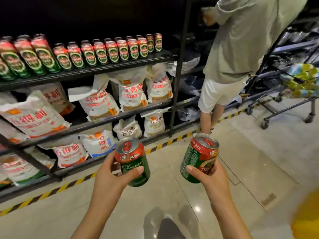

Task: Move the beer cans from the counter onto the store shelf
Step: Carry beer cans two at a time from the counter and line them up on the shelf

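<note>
Person [241, 49] and cart [284, 94] stand beside dark shelf [103, 69].

Both held cans, the left can [133, 161] and the right can [198, 158], were green below and red above with silver tops. Shelf cans [96, 52] matched them. The bags [100, 102] were white with red lettering. Floor tape [72, 182] was striped yellow and black. The shelf [110, 67] was black.
</note>
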A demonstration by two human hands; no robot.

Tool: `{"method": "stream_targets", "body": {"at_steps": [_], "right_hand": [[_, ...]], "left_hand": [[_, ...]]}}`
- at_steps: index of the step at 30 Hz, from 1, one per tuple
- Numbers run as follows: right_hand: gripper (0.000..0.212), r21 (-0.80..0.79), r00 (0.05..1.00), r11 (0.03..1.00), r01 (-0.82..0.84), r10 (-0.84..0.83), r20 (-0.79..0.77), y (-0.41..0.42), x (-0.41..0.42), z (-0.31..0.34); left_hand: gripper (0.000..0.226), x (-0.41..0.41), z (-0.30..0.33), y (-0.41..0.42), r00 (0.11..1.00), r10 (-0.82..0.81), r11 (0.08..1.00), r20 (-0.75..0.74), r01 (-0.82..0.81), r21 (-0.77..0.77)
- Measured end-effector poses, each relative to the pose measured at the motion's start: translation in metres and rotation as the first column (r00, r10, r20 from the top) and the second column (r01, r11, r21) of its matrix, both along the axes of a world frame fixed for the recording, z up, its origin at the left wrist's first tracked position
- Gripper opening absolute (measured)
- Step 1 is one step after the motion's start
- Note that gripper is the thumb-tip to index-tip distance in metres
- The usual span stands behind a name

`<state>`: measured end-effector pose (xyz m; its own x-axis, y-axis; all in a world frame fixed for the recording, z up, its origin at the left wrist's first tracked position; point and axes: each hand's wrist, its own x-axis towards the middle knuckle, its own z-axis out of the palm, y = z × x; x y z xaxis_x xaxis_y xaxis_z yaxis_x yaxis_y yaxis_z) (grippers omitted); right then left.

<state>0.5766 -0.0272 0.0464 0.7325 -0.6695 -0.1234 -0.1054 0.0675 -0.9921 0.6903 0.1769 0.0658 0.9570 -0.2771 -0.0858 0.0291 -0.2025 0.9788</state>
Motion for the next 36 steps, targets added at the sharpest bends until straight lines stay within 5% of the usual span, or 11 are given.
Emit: {"method": "stream_targets", "body": {"at_steps": [16,23,30,36], "right_hand": [[0.052,0.043,0.971,0.971,-0.235,0.236,-0.023,-0.138,0.285,-0.004],[0.071,0.040,0.981,0.980,-0.194,0.195,-0.016,-0.177,0.406,-0.007],[0.051,0.026,0.988,0.988,-0.152,0.152,-0.013,-0.225,0.492,-0.006],[0.067,0.063,0.991,0.989,-0.132,0.133,-0.010,-0.282,0.546,-0.005]], "left_hand": [[0.063,0.236,0.000,-0.114,0.974,0.217,0.976,-0.058,-0.217,0.012],[0.054,0.365,0.005,-0.167,0.986,0.169,0.986,-0.009,-0.169,0.000],[0.052,0.464,0.014,-0.226,0.999,0.047,0.999,0.005,-0.047,0.024],[0.059,0.517,0.013,-0.290,1.000,0.031,0.999,-0.003,-0.031,0.037]]}}
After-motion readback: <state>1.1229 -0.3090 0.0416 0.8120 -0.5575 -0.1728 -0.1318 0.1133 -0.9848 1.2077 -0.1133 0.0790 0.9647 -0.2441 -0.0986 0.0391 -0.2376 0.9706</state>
